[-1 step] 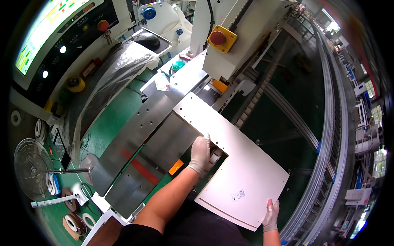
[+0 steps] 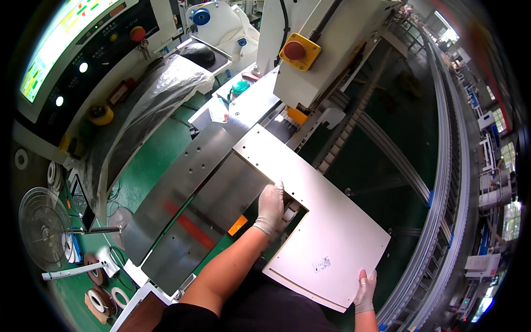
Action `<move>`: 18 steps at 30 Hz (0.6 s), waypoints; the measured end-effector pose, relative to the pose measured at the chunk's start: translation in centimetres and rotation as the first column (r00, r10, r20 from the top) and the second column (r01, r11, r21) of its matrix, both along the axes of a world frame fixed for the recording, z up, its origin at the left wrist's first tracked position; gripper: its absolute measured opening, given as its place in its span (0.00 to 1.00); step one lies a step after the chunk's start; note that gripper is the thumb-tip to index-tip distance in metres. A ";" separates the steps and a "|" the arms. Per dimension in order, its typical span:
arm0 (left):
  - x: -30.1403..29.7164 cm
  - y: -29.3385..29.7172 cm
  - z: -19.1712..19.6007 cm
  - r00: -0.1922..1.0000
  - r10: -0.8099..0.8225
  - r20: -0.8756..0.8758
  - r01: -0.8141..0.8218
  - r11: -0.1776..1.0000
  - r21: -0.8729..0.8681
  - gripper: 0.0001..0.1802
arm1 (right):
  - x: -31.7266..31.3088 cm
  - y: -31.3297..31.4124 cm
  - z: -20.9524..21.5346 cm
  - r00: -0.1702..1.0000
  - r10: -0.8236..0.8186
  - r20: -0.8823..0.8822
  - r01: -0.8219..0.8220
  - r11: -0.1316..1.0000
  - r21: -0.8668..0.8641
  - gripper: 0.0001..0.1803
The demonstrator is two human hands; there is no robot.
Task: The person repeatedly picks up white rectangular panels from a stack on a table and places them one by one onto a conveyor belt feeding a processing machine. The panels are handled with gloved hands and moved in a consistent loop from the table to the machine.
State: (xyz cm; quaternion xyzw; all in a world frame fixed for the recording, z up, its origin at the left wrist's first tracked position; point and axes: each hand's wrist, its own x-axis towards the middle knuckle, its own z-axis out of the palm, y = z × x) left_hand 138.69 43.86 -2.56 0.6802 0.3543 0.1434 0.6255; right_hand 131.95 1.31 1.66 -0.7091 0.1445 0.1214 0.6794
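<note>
So the main thing here is a big white panel (image 2: 334,227), flat and pretty much L-shaped, with 1 deep notch cut into the side facing the left arm. Its far corner lies over the edge of the metal tabletop (image 2: 221,182), and the rest sticks out to the right and back toward the person's body.

Both hands are gloved. The left hand (image 2: 270,207) is up at the notch, grip clenched on the panel's inner edge with the thumb side on top; can't really see where the other fingertips end up. The right hand (image 2: 365,290) has its grip on the panel's near right corner, thumb over the top face, fingers along the outer edge.

There's 1 small printed sticker (image 2: 321,264) on the near half of the panel, and a pale roller-looking part (image 2: 290,211) shows through the notch just beside the left hand. Left of that there's an orange warning label (image 2: 238,225) and a red streak (image 2: 194,231) across the metal.

Beyond the panel, a red stop button (image 2: 294,51) sits on a yellow box, and a fan (image 2: 45,232) stands way off left.
</note>
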 end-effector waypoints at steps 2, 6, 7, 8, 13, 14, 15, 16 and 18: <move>0.4 0.1 -0.9 1.000 -0.007 0.018 0.006 0.999 0.046 0.27 | 0.2 0.1 -0.4 1.000 -0.012 0.026 0.014 0.998 -0.069 0.35; 1.0 0.2 -0.5 1.000 0.020 0.010 -0.019 0.997 -0.075 0.26 | 1.8 2.1 1.1 1.000 -0.002 0.024 0.005 0.988 -0.157 0.36; 1.4 0.2 -0.1 1.000 0.017 -0.008 -0.017 0.992 -0.122 0.26 | 2.1 2.0 0.7 0.999 0.000 0.032 0.006 0.984 -0.180 0.37; 1.7 0.2 0.2 1.000 0.014 -0.025 -0.018 0.986 -0.168 0.26 | 2.2 1.5 -0.1 0.999 0.003 0.040 0.005 0.979 -0.203 0.39; 2.9 -0.1 0.1 0.998 0.051 0.030 -0.045 0.983 -0.180 0.26 | 3.3 1.4 -0.8 0.999 0.015 0.040 -0.006 0.978 -0.210 0.37; 3.2 -0.1 0.1 0.996 0.070 0.056 -0.057 0.976 -0.211 0.26 | 3.6 1.6 -0.6 0.999 0.017 0.035 -0.009 0.977 -0.212 0.37; 3.3 -0.1 -0.6 0.997 0.052 0.050 -0.042 0.983 -0.176 0.26 | 3.9 1.9 -0.5 0.999 0.019 0.031 -0.012 0.977 -0.214 0.37; 3.4 0.0 -1.4 0.998 0.036 0.046 -0.029 0.989 -0.143 0.26 | 4.3 2.2 -0.2 0.999 0.014 0.030 -0.007 0.973 -0.231 0.38; 3.9 -0.2 -2.8 0.999 0.032 0.033 -0.025 0.983 -0.181 0.25 | 5.0 2.6 0.2 1.000 0.004 0.028 0.004 0.964 -0.267 0.41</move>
